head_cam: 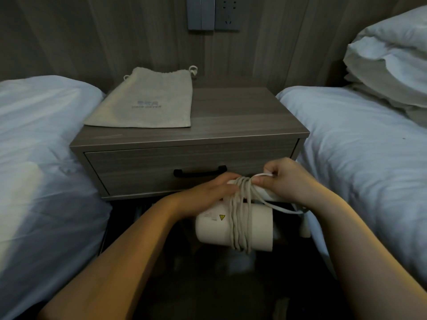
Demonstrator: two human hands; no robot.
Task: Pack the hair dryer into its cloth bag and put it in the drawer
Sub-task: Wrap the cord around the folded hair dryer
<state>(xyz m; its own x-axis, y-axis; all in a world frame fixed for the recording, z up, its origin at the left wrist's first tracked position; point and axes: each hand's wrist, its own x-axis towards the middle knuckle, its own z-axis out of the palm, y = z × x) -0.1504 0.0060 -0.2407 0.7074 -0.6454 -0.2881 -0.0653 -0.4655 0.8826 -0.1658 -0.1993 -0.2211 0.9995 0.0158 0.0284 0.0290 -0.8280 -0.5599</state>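
Observation:
A white hair dryer (212,229) hangs in front of the nightstand, its barrel lying sideways with several turns of pale cord (240,211) wound round it and its folded handle. My left hand (208,192) lies over the left end of the handle and holds it. My right hand (286,179) pinches a loop of the cord at the top of the windings. The plug end (305,225) dangles at the right. The grey cloth bag (145,102) lies flat on the nightstand's top, left side, drawstring mouth toward the wall. The drawer (147,167) is closed, with a black handle (199,172).
The wooden nightstand (245,116) stands between two beds with white sheets, the left bed (39,158) and the right bed (360,153). Pillows (390,58) are stacked at the right. A wall switch and socket (213,13) sit above. The floor below is dark.

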